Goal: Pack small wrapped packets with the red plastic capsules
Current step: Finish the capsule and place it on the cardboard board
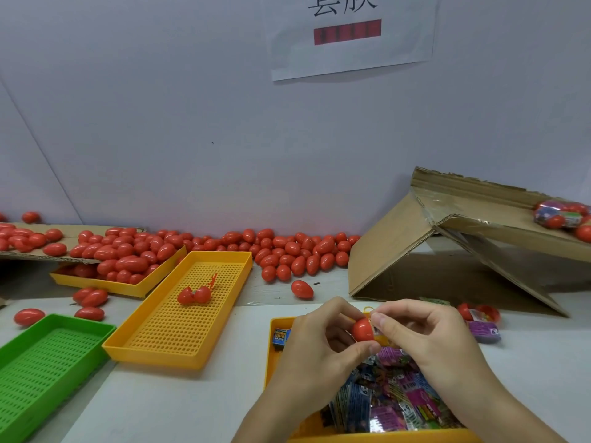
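A red plastic capsule [363, 329] is held between both hands above a yellow tray [275, 353] of small wrapped packets [393, 401]. My left hand [316, 343] grips the capsule with thumb and fingers curled round it. My right hand [422, 334] pinches its right side, where a bit of wrapper shows. An opened capsule [194, 295] lies in the empty yellow perforated tray [179, 350]. Many closed red capsules [287, 251] are heaped along the wall.
A green perforated tray [38, 362] lies at the front left. A yellow tray [96, 284] full of capsules sits behind it under a cardboard sheet. A propped cardboard box [415, 247] stands at the right, with filled capsules [479, 313] and a purple packet [484, 330] beside it.
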A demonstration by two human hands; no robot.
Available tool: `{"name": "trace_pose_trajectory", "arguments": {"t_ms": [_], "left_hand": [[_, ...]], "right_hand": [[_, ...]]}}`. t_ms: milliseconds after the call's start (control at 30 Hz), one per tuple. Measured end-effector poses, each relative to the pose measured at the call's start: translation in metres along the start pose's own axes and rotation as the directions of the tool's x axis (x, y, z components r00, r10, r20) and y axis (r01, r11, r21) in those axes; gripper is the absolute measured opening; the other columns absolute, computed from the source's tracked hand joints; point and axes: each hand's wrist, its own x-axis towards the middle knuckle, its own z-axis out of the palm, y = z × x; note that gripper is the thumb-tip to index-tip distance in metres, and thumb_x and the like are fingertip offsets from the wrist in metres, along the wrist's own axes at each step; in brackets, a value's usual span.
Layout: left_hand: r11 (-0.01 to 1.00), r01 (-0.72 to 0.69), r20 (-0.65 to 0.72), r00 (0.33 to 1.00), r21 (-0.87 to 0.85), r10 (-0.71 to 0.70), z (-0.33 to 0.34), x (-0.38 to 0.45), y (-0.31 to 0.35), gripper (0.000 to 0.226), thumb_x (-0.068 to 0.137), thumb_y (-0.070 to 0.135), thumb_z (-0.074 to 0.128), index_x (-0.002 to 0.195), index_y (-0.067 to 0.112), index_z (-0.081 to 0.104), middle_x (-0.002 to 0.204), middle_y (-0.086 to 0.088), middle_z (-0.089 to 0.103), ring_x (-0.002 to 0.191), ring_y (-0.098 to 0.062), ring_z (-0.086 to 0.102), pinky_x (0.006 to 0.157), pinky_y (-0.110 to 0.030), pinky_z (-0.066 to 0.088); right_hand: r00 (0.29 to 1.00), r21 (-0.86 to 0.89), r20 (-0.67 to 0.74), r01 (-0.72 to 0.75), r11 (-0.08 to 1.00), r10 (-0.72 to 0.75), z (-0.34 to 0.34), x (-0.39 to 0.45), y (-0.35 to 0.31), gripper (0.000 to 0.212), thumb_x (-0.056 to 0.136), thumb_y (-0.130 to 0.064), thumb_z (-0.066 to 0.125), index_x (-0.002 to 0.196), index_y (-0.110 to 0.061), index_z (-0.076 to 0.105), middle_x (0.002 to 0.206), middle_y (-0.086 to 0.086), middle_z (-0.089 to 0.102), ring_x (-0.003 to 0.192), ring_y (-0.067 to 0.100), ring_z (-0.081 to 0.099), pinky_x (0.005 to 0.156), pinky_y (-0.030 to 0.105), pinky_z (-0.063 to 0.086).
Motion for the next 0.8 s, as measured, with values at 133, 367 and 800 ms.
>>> {"name": "trace_pose_trajectory", "arguments": {"t_ms": [133,367,800], "left_hand": [[0.998,-0.028,-0.005,1.0,0.061,0.028,0.0002,-0.0003,-0.0001,0.026,0.081,0.029,0.081,0.094,0.037,0.06,0.077,0.015,0.066,0.075,-0.004,0.066,0.066,-0.015,0.052],[0.987,-0.074,0.008,0.997,0.143,0.073,-0.0005,-0.0002,-0.0044,0.025,0.081,0.029,0.081,0.099,0.029,0.063,0.078,0.016,0.062,0.075,-0.002,0.063,0.066,-0.015,0.051],[0.918,-0.172,0.096,0.985,0.357,0.147,-0.0048,-0.0013,-0.0078,0.024,0.089,0.024,0.073,0.108,0.032,0.061,0.092,0.023,0.054,0.089,-0.005,0.057,0.076,-0.017,0.052]], "right_hand": [[0.999,-0.003,0.01,0.03,1.0,-0.03,0.0025,-0.0006,-0.0004,0.018,0.082,-0.023,0.075,0.08,-0.04,0.078,0.08,-0.009,0.075,0.079,0.003,0.069,0.066,0.011,0.052],[0.996,-0.11,0.009,0.085,0.99,-0.084,0.0047,-0.0011,0.0032,0.018,0.085,-0.021,0.074,0.077,-0.037,0.078,0.08,-0.012,0.075,0.082,0.003,0.069,0.07,0.012,0.052],[0.996,-0.244,-0.023,0.078,0.967,-0.086,0.0101,-0.0028,0.0052,0.012,0.086,-0.02,0.073,0.079,-0.029,0.076,0.084,-0.017,0.073,0.086,0.001,0.066,0.076,0.022,0.053]]}}
